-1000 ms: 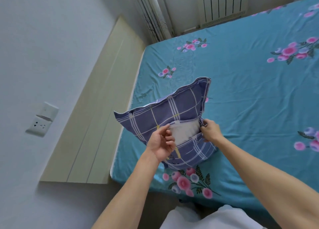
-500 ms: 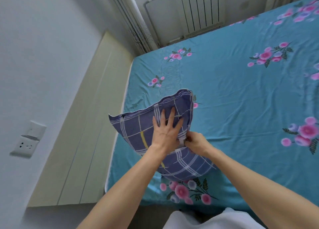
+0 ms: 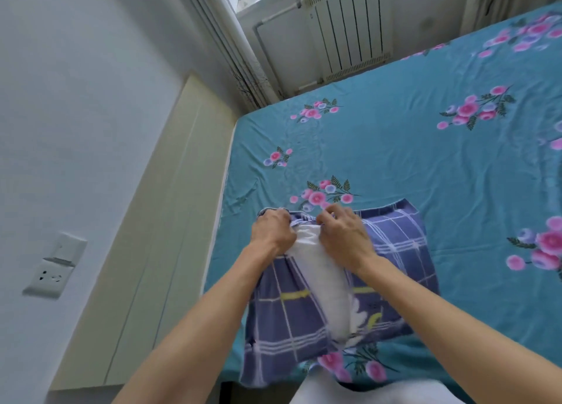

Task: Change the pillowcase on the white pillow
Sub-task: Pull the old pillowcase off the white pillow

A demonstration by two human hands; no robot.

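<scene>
Left hand (image 3: pixel 273 231) and right hand (image 3: pixel 342 236) each grip the blue checked fabric pillowcase (image 3: pixel 395 251) opening, white pillow (image 3: pixel 322 276) exposed between, on teal floral bed (image 3: pixel 395 148).

Both bare forearms reach up from the bottom edge, the left from about 7 o'clock and the right from about 5 o'clock, converging toward the middle. The left hand (image 3: pixel 273 231) is knuckles-up, its fingers curled tightly into a bunching grip. Just beside it at 3 o'clock, the right hand (image 3: pixel 342 234) lies back-up, fingers bent and pinching at their tips.
</scene>
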